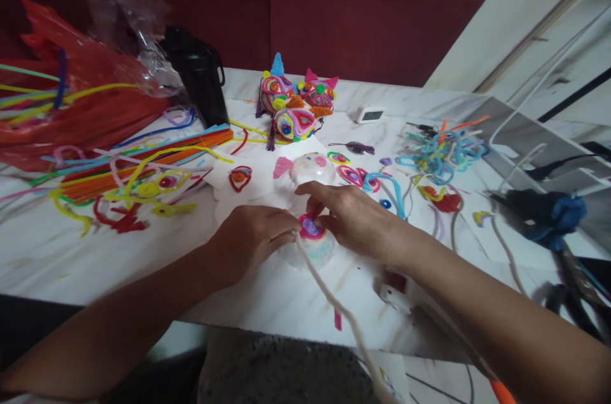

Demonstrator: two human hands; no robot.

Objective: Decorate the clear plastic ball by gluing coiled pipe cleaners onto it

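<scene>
Nearest, at the bottom of the frame, a pink scrap (338,320) lies by the table edge, and a blurred pale cord (329,296) climbs toward my left fingertips; whether I pinch it or it merely passes in front, I cannot tell. Just below centre, my left hand (260,235) and right hand (351,216) close in together on a pink and purple coil (312,227), fingertips nipping its edges from both sides. It sits on a pale, see-through rounded form (308,256), mostly bare around it, so I judge this piece only partly covered. Just above, a clear dome (312,170) carries a pink fin-like piece and a few small spots; my fingers hide whether the two join.

Shaped bits seem ready but unattached: an orange and red eye shape (239,178) left of centre, pink loops (358,178) right of it. Loose fuzzy strips (109,172) spread across the left.

Farther back at upper centre, three decorated figures (293,125) look finished. A grey tray (518,121) at right has cables in it. At upper left, a dark bottle (195,67) hides its contents, and a red plastic bag (107,76) has more coloured strips at its mouth.
</scene>
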